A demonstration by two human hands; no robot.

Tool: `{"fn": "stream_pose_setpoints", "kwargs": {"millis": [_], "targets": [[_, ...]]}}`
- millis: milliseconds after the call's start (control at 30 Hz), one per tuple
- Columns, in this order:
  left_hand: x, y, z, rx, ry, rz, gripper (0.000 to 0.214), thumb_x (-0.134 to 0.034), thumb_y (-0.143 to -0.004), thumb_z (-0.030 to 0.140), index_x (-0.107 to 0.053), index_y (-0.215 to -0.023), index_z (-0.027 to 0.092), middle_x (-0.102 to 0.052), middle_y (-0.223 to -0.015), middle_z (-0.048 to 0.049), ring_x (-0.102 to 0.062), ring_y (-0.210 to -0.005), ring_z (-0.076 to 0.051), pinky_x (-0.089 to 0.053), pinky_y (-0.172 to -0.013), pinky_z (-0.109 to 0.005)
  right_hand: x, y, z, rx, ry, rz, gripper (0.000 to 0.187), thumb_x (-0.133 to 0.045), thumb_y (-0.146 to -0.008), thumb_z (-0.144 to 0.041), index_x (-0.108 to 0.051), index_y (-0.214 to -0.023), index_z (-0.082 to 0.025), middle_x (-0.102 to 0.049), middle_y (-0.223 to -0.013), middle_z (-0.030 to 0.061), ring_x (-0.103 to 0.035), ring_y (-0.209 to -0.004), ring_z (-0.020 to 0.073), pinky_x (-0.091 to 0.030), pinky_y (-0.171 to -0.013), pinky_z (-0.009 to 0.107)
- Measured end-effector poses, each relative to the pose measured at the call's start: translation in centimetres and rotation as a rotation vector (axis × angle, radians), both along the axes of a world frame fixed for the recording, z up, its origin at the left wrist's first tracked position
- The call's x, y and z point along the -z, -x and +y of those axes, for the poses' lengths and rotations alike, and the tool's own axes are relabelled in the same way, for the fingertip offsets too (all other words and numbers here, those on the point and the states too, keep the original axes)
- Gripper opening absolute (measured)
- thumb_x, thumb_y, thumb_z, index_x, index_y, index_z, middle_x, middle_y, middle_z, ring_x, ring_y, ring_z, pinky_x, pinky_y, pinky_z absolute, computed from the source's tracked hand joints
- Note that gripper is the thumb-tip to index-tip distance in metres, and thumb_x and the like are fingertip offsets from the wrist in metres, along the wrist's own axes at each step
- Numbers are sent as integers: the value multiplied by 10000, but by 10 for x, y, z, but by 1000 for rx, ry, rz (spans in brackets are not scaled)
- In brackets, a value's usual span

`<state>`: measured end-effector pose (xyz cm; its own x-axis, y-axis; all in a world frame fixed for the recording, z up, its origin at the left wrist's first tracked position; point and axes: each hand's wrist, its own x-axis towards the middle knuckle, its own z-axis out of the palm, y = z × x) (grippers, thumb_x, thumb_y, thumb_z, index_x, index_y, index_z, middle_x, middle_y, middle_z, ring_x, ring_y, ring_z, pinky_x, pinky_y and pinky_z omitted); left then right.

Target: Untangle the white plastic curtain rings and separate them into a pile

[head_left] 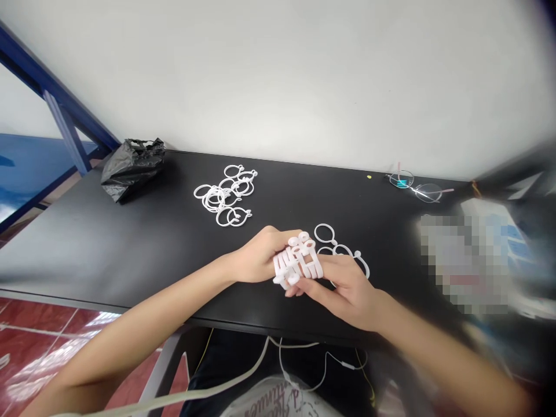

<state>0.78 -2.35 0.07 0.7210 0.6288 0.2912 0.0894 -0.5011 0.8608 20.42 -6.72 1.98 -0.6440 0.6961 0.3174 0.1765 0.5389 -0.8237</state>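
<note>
Both my hands meet over the front middle of a black table [130, 255]. A stack of white plastic rings [299, 262] is threaded along the fingers of my right hand [347, 286], which point left. My left hand [258, 258] comes in from the left with its fingers curled round the stack's left end. Just behind my hands, a few loose white rings [336, 243] lie flat on the table. A bigger pile of the same white rings [226, 197] lies further back to the left.
A crumpled black plastic bag [132, 165] sits at the table's back left. A pair of glasses [414, 185] lies at the back right near the white wall. A blurred-out object [467, 260] occupies the right side. Cables hang below the front edge.
</note>
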Motion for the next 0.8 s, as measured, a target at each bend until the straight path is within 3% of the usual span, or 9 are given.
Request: {"fn": "stream_pose_setpoints", "kwargs": {"millis": [100,233,300,533,800], "targets": [[1,-2,0,0,38,11,146,-562,-887,280,-597,-889,138,-658,-727,-10,-566,-566,-95,-439,-540,-192,3,3,-1,37,19,37,125,-622,-909,-236,-715,-852,-176,-731,-778,36,-664,-691,142,-552,-657,259],[-1,-1,-1,-51,-6,83,154,-552,-898,295,-573,-918,144,-650,-721,-1,-575,-580,-100,-443,-561,-196,8,5,0,118,304,114,145,-644,-892,-286,-711,-806,-190,-676,-839,28,-616,-583,101,-538,-489,216],[-2,0,-1,-42,-25,112,169,-544,-906,309,-567,-937,145,-662,-760,-14,-587,-596,-105,-452,-576,-201,11,5,1,130,350,139,128,-687,-858,-303,-719,-803,-192,-665,-856,31,-610,-572,103,-541,-465,221],[0,-3,2,90,108,-3,195,-585,-865,317,-612,-838,125,-636,-759,-30,-577,-636,-126,-465,-590,-230,12,5,-2,118,64,130,187,-685,-861,-240,-728,-682,-211,-697,-751,25,-631,-545,126,-537,-486,258],[-1,-8,0,45,343,-56,236,-691,-761,287,-635,-920,121,-665,-880,-60,-639,-784,-188,-536,-685,-296,10,-1,-3,44,60,112,124,-650,-881,-220,-758,-821,-218,-727,-759,38,-683,-547,141,-586,-494,255]]}}
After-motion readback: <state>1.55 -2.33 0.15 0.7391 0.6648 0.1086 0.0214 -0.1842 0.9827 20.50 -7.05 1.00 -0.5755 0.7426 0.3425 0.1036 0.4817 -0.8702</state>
